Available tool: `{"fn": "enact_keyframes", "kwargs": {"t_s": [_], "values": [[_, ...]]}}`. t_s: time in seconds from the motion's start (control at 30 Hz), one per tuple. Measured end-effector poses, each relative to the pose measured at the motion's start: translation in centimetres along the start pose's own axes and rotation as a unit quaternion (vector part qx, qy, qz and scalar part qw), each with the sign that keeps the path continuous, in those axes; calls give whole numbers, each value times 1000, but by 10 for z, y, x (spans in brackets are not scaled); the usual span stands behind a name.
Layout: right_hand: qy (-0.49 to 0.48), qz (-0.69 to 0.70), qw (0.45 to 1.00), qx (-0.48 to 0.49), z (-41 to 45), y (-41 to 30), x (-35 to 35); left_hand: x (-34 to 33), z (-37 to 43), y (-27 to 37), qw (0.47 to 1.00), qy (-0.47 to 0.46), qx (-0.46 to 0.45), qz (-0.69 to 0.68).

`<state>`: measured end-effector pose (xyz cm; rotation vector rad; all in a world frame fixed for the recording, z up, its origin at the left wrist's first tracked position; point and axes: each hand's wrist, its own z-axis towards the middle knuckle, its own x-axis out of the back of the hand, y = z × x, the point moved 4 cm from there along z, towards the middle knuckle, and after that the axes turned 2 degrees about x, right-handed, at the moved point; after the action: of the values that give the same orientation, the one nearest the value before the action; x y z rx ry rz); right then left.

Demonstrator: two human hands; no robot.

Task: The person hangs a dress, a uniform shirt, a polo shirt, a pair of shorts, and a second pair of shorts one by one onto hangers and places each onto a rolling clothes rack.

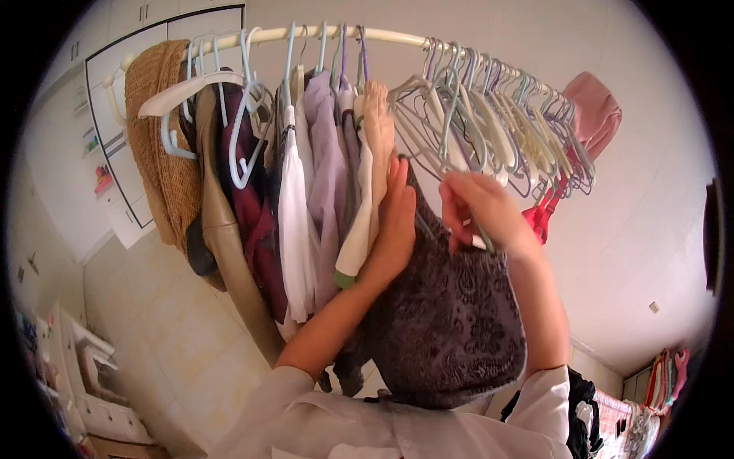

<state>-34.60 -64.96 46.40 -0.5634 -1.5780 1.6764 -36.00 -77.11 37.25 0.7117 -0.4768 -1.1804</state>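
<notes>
A dark patterned garment (453,321) hangs in front of me, below a rail (390,35) full of clothes and hangers. My left hand (398,212) is raised flat with its fingers together, against the garment's upper left edge and beside a peach-coloured garment (378,143). My right hand (481,209), slightly blurred, has its fingers curled at the garment's top right, around part of a greenish hanger (481,229). Left of my hands hang a white garment (298,229) and a lilac one (325,143).
Several bare hangers (499,126) crowd the rail's right part. A brown knitted piece (157,143) drapes over its left end, near a white hanger (195,89). A pink cloth (593,115) hangs at the far right end. A wall stands behind the rail.
</notes>
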Motion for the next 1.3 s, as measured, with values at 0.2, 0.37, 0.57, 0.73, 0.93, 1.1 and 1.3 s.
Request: {"fn": "enact_keyframes", "kwargs": {"t_s": [0.2,0.37,0.57,0.73,0.93,1.1,1.3], "values": [[71,-104,991,54,70,-44,17,-8,-1,6,999,-17,35,36],[58,-117,986,102,121,-44,28,-19,-11,29,998,-63,-26,-9],[66,-201,969,131,182,-51,37,-25,-11,55,986,-63,-152,-5],[129,-525,804,249,216,-23,46,-32,-10,50,983,-90,-159,6],[313,-598,716,178,148,-53,37,-30,-6,42,983,-101,-151,42],[294,-676,671,76,145,-28,62,-31,-10,54,980,-136,-137,53],[324,-609,714,122,136,-26,75,-24,-14,52,979,-141,-132,62]]}}
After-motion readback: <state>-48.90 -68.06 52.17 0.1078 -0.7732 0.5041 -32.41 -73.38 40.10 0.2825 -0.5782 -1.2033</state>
